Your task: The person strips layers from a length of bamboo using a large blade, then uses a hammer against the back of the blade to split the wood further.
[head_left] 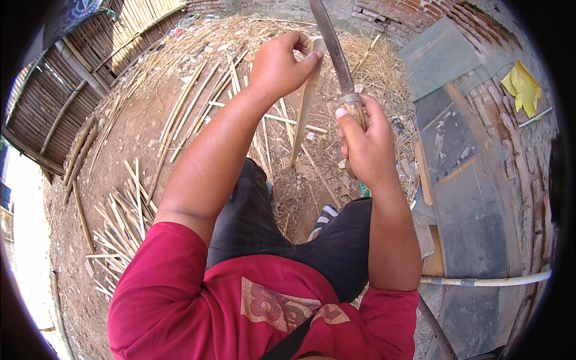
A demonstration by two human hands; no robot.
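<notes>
My left hand (280, 65) grips the top end of a pale split bamboo piece (304, 111), which stands upright with its lower end on the dirt. My right hand (364, 144) is closed around the wooden handle of a long knife (333, 51). The dark blade points up and away, just right of the bamboo piece's top and close to my left fingers. Below the hands are my knees in black shorts and one shoe (324, 217).
Split bamboo strips (126, 216) lie in a heap on the dirt at left, with more strips and dry shavings (204, 102) ahead. A bamboo fence (66, 90) runs along the left. Grey slabs (468, 180), a yellow cloth (523, 87) and a white pipe (492, 280) are at right.
</notes>
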